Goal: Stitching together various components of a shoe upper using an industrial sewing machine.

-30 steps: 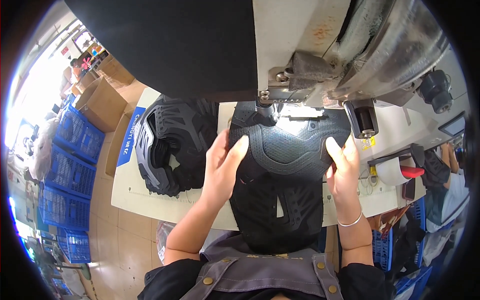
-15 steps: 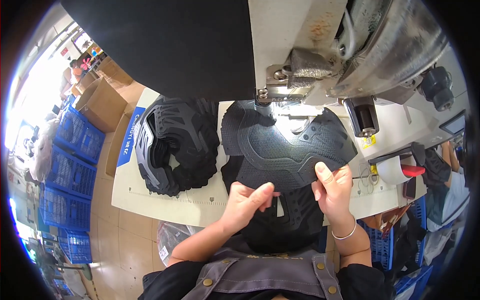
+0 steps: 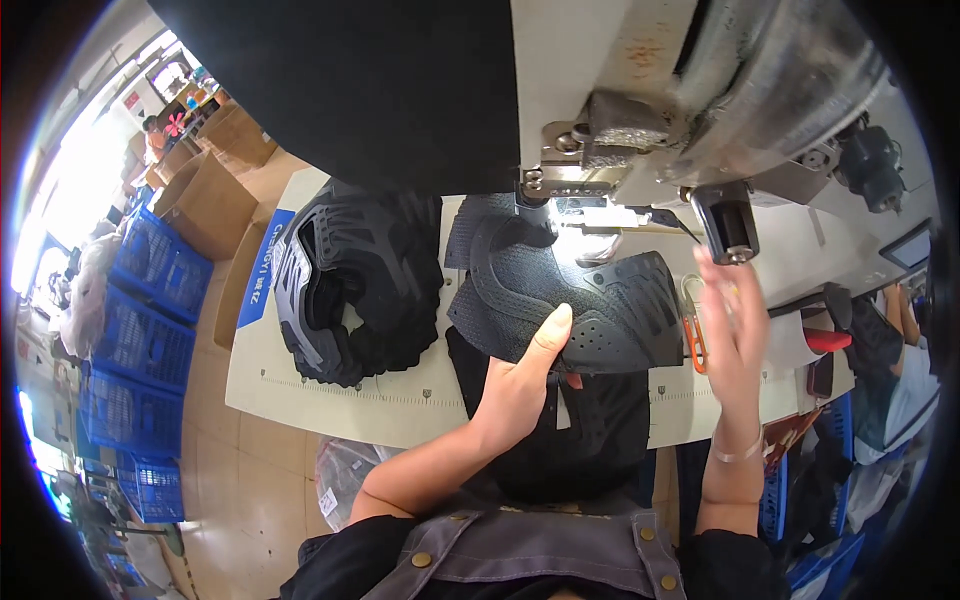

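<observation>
My left hand grips the near edge of a black textured shoe upper, thumb on top and fingers beneath. The far part of that upper lies under the sewing machine head, in bright lamp light. My right hand is off the upper, raised at its right with blurred fingers stretched upward. Its fingertips are close to the dark cylinder with a metal end; whether they touch it, I cannot tell. Orange-handled thread snips lie between my right hand and the upper. More black uppers hang at the table's near edge.
A stack of black and grey shoe uppers sits on the left of the pale table. Blue crates and cardboard boxes stand on the floor at left. The machine's arm overhangs the back.
My right hand has let go of the upper and moved up and right toward the cylinder. My left hand has shifted up and right on the upper, which has turned. The snips now show.
</observation>
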Available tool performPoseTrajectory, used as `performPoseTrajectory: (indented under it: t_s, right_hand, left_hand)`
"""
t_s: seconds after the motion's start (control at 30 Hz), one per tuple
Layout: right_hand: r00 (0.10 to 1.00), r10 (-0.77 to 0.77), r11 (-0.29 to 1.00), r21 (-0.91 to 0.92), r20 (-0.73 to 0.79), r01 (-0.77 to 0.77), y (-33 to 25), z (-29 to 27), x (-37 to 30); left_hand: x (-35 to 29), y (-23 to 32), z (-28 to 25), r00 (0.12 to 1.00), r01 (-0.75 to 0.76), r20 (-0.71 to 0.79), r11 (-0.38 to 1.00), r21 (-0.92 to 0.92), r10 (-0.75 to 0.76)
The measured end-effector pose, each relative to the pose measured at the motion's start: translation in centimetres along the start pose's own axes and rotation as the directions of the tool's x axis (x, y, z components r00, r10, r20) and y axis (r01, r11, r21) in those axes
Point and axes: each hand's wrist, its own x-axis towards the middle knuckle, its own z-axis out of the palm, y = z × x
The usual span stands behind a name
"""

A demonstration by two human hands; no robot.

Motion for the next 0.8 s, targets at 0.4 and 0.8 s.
performPoseTrajectory:
  t_s: [0.4,0.8]
  right_hand:
    - [0.927,0.278,0.73,0.573,0.249,-0.373,1.2,1.1,2.8]
    - [0.932,0.288,0.715,0.599,0.219,-0.361,1.2,1.8,2.7]
  left_hand:
    - [1.2,0.5,-0.7,0.98,-0.165,-0.096,0.984,0.074,0.171]
    - [2.9,1.2,-1.5,0.959,-0.276,-0.017,0.947,0.164,0.282]
